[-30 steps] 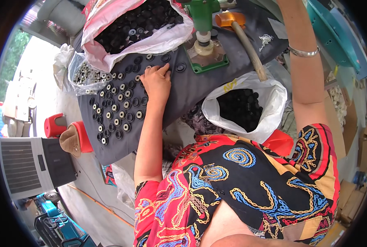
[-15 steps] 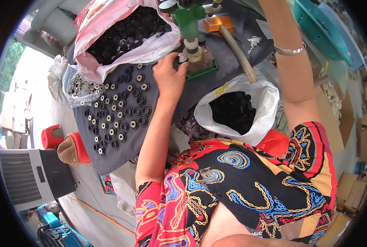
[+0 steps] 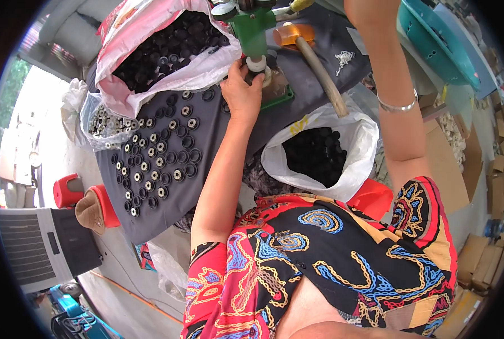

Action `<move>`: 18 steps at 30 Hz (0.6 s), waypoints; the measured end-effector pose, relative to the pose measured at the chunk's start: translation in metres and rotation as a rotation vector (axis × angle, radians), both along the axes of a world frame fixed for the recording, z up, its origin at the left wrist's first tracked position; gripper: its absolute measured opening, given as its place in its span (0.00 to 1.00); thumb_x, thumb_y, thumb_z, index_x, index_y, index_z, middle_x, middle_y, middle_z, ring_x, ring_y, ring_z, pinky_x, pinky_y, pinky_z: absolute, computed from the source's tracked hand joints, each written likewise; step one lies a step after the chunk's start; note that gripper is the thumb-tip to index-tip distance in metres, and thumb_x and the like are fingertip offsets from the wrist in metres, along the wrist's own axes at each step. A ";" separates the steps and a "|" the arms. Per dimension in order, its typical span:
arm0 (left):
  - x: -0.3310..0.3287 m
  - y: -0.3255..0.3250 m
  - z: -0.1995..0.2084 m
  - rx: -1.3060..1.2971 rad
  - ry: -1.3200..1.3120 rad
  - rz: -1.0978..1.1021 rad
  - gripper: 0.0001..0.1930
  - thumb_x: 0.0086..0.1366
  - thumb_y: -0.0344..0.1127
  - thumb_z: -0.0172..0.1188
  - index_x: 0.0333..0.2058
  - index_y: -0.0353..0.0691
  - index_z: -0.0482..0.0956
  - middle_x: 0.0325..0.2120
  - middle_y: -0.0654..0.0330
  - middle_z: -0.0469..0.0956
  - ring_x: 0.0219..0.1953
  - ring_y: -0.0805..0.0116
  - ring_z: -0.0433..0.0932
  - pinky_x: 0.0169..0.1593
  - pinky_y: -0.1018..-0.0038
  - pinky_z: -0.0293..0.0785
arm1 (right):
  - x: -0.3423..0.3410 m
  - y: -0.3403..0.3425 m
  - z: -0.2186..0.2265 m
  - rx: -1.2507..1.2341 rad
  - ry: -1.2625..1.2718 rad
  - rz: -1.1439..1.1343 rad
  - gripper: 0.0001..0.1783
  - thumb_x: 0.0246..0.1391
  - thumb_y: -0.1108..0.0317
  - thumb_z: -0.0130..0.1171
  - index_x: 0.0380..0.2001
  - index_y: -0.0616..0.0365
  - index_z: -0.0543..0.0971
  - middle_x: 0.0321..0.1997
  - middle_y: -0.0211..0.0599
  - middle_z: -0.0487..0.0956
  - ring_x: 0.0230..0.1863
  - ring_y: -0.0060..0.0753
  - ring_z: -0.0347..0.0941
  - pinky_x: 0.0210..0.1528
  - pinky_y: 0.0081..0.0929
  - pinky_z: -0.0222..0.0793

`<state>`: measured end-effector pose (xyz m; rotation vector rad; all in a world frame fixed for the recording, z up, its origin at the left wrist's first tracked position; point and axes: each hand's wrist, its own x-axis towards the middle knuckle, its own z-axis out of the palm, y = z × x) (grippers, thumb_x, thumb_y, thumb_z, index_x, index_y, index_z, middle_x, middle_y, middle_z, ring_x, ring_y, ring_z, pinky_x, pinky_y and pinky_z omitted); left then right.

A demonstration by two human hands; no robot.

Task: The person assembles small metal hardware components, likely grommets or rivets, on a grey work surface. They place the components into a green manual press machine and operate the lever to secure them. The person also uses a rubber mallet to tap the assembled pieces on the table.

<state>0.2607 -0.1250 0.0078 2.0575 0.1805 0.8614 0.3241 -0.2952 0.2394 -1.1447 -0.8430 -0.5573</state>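
Left hand [image 3: 242,97] moved from the black rings [image 3: 178,174] to the green press [image 3: 250,33], fingers now beside its white plunger [image 3: 256,63] (grip partly hidden), right hand [image 3: 373,12] drawn lower into view

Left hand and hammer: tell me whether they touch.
Apart. The head view plainly shows the press base and dark cloth between the left hand and the hammer.

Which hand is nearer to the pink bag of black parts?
Left: the left hand is at the green press, close to the pink bag; the right hand is farther away, past the hammer.
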 end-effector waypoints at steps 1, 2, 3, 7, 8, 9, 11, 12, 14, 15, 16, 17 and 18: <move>-0.005 0.006 -0.003 0.014 0.007 0.039 0.31 0.48 0.31 0.70 0.51 0.30 0.71 0.44 0.48 0.81 0.47 0.53 0.79 0.53 0.64 0.67 | -0.004 0.005 -0.012 0.044 0.011 0.023 0.15 0.60 0.65 0.48 0.20 0.59 0.72 0.15 0.32 0.69 0.13 0.24 0.63 0.18 0.23 0.63; -0.004 0.004 0.000 0.016 0.000 0.035 0.30 0.49 0.31 0.70 0.51 0.29 0.71 0.45 0.46 0.80 0.47 0.52 0.80 0.52 0.65 0.70 | -0.013 0.003 -0.018 0.078 0.007 0.004 0.15 0.60 0.65 0.48 0.20 0.58 0.71 0.15 0.32 0.69 0.13 0.24 0.64 0.18 0.23 0.63; -0.003 0.002 0.000 0.022 -0.003 0.031 0.30 0.49 0.30 0.70 0.52 0.28 0.71 0.46 0.45 0.80 0.47 0.52 0.81 0.51 0.66 0.74 | -0.020 -0.001 -0.027 0.115 0.008 -0.016 0.15 0.60 0.65 0.48 0.20 0.58 0.71 0.15 0.33 0.69 0.13 0.25 0.64 0.18 0.24 0.63; -0.008 0.001 -0.003 0.022 -0.074 0.029 0.28 0.49 0.30 0.69 0.51 0.33 0.72 0.43 0.49 0.81 0.47 0.52 0.78 0.53 0.62 0.66 | -0.054 -0.034 -0.085 -0.035 -0.187 -0.012 0.13 0.64 0.71 0.45 0.24 0.64 0.69 0.21 0.41 0.72 0.25 0.34 0.70 0.40 0.42 0.73; -0.013 0.002 -0.001 0.043 -0.088 0.036 0.27 0.49 0.29 0.68 0.50 0.34 0.73 0.42 0.49 0.81 0.47 0.51 0.78 0.52 0.61 0.67 | -0.056 -0.038 -0.114 0.010 -0.234 0.026 0.13 0.63 0.72 0.45 0.23 0.63 0.69 0.21 0.39 0.74 0.25 0.32 0.71 0.40 0.37 0.74; -0.021 0.006 0.002 0.068 -0.100 0.049 0.26 0.49 0.28 0.67 0.49 0.35 0.74 0.41 0.49 0.81 0.46 0.51 0.78 0.51 0.61 0.68 | -0.060 -0.042 -0.141 -0.015 -0.288 0.011 0.11 0.64 0.73 0.43 0.25 0.62 0.69 0.23 0.40 0.74 0.27 0.33 0.71 0.43 0.42 0.73; -0.040 0.016 0.012 0.189 -0.067 0.072 0.22 0.51 0.28 0.66 0.47 0.35 0.77 0.41 0.48 0.81 0.45 0.52 0.79 0.50 0.63 0.72 | -0.069 -0.044 -0.162 -0.008 -0.308 -0.008 0.10 0.65 0.73 0.41 0.29 0.62 0.69 0.26 0.42 0.74 0.29 0.36 0.71 0.48 0.51 0.70; -0.047 0.021 0.014 0.250 -0.047 0.075 0.20 0.52 0.27 0.65 0.46 0.34 0.78 0.41 0.47 0.81 0.45 0.52 0.80 0.50 0.64 0.74 | -0.068 -0.044 -0.164 -0.018 -0.305 0.000 0.10 0.65 0.73 0.41 0.29 0.62 0.69 0.26 0.42 0.74 0.29 0.36 0.71 0.48 0.50 0.70; -0.056 0.044 0.013 0.301 -0.061 0.177 0.15 0.53 0.24 0.61 0.42 0.37 0.81 0.37 0.51 0.82 0.42 0.53 0.80 0.48 0.64 0.74 | -0.060 -0.043 -0.159 -0.029 -0.322 0.008 0.10 0.65 0.72 0.42 0.28 0.62 0.69 0.26 0.41 0.73 0.28 0.36 0.71 0.48 0.49 0.71; -0.058 0.065 0.007 0.353 -0.018 0.213 0.14 0.53 0.25 0.61 0.41 0.38 0.82 0.36 0.52 0.82 0.42 0.53 0.79 0.48 0.64 0.74 | -0.062 -0.044 -0.152 -0.070 -0.322 -0.004 0.10 0.65 0.73 0.41 0.28 0.62 0.68 0.24 0.40 0.73 0.27 0.34 0.70 0.45 0.46 0.72; -0.062 0.083 0.000 0.399 0.035 0.246 0.13 0.53 0.25 0.61 0.39 0.39 0.83 0.35 0.53 0.82 0.41 0.53 0.79 0.48 0.63 0.74 | -0.062 -0.044 -0.142 -0.073 -0.298 0.003 0.11 0.65 0.73 0.41 0.28 0.63 0.68 0.23 0.40 0.73 0.26 0.32 0.70 0.44 0.44 0.72; -0.064 0.095 0.001 0.435 0.115 0.252 0.13 0.53 0.26 0.61 0.39 0.41 0.84 0.34 0.54 0.83 0.40 0.53 0.79 0.47 0.63 0.74 | -0.060 -0.043 -0.130 -0.074 -0.277 0.010 0.11 0.65 0.73 0.41 0.27 0.63 0.68 0.22 0.39 0.73 0.26 0.31 0.69 0.43 0.42 0.72; -0.065 0.102 0.002 0.469 0.198 0.254 0.12 0.53 0.27 0.62 0.38 0.42 0.84 0.33 0.54 0.83 0.39 0.53 0.79 0.46 0.62 0.75 | -0.057 -0.042 -0.115 -0.078 -0.253 0.014 0.11 0.65 0.74 0.42 0.26 0.63 0.68 0.21 0.38 0.73 0.25 0.30 0.69 0.42 0.40 0.73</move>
